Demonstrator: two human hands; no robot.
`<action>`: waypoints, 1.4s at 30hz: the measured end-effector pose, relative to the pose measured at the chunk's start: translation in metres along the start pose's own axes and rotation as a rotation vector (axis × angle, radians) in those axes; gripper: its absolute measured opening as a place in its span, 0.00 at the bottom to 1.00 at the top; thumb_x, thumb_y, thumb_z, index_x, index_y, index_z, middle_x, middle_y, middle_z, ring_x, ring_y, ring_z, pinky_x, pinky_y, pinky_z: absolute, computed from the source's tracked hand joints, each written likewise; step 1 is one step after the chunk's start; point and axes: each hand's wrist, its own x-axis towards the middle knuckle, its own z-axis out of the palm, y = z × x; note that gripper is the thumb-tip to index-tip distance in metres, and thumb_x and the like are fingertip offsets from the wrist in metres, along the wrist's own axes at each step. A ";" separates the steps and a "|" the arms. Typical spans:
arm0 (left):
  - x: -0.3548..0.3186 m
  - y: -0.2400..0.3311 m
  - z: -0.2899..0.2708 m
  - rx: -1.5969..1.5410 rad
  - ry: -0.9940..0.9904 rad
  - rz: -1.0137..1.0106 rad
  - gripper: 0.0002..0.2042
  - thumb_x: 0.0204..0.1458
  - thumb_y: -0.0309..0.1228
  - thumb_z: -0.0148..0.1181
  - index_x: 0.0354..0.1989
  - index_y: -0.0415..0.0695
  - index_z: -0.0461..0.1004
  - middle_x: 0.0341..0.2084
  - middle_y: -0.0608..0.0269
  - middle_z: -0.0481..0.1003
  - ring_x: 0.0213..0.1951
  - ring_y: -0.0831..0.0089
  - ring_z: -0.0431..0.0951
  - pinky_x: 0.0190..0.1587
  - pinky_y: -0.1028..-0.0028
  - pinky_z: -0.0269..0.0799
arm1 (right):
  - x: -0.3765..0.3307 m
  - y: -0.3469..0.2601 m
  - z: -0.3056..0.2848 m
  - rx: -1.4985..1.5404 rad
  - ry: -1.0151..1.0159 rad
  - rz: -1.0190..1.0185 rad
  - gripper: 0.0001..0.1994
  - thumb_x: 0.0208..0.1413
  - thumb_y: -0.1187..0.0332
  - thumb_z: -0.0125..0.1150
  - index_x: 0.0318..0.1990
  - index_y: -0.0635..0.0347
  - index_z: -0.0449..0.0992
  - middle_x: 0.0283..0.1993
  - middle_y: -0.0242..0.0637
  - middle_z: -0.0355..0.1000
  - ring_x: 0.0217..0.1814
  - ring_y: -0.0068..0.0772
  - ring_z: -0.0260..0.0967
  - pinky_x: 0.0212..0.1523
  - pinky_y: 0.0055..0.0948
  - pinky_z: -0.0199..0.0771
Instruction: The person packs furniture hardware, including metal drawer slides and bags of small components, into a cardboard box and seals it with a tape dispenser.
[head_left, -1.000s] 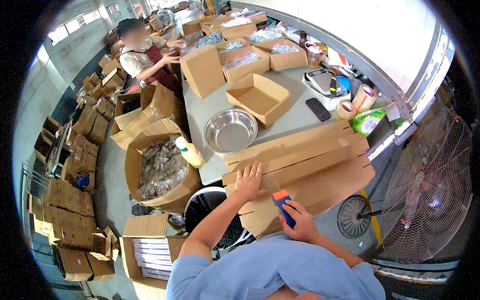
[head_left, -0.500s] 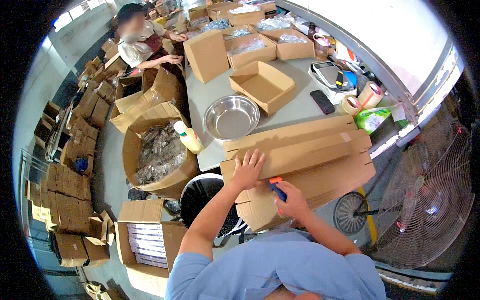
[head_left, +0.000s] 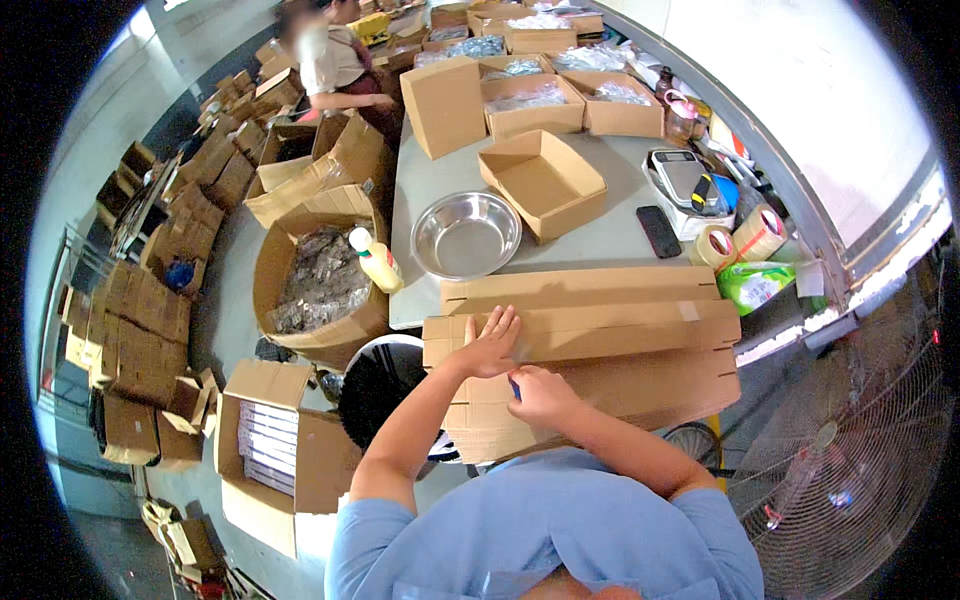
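Note:
A flattened cardboard box [head_left: 610,330] with slotted flaps lies across the near end of the table, partly over its edge. My left hand [head_left: 487,345] rests on its left part, fingers spread and palm down. Just right of and nearer than that, my right hand [head_left: 547,398] is closed around a box cutter [head_left: 515,386]. Only a bit of its blue body shows; the fingers hide the rest, and I cannot see its blade. A steel bowl [head_left: 466,236] and a shallow open carton [head_left: 548,186] stand beyond the cardboard.
A phone [head_left: 657,231], tape rolls [head_left: 758,233] and a scale [head_left: 680,178] lie at the right. Left are a yellow bottle [head_left: 377,262], a large scrap-filled carton [head_left: 270,290] and an open box [head_left: 262,520]. A fan [head_left: 835,490] stands right; a person [head_left: 335,60] works far left.
My right hand has moved left and toward my left hand with the box cutter, whose orange part no longer shows. My left hand stays on the cardboard. The whole view has shifted slightly.

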 end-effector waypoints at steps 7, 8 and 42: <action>-0.002 -0.001 0.003 -0.069 0.099 0.002 0.37 0.54 0.48 0.49 0.68 0.45 0.41 0.68 0.54 0.36 0.69 0.55 0.34 0.62 0.40 0.32 | 0.032 0.034 -0.048 1.116 -0.295 0.545 0.11 0.44 0.63 0.57 0.25 0.62 0.77 0.20 0.44 0.71 0.22 0.33 0.71 0.28 0.35 0.70; -0.002 0.000 0.005 -0.050 0.110 -0.016 0.37 0.54 0.49 0.49 0.68 0.47 0.41 0.68 0.54 0.37 0.69 0.55 0.34 0.62 0.40 0.33 | 0.036 0.042 -0.049 1.184 -0.302 0.651 0.13 0.44 0.62 0.57 0.26 0.65 0.77 0.19 0.46 0.71 0.22 0.36 0.71 0.28 0.36 0.70; 0.015 -0.012 0.018 0.192 0.225 0.179 0.42 0.45 0.44 0.60 0.67 0.47 0.44 0.66 0.43 0.41 0.66 0.41 0.44 0.62 0.44 0.47 | 0.033 0.003 -0.018 0.060 -0.256 0.148 0.19 0.40 0.62 0.54 0.37 0.67 0.77 0.37 0.63 0.71 0.39 0.58 0.72 0.39 0.48 0.72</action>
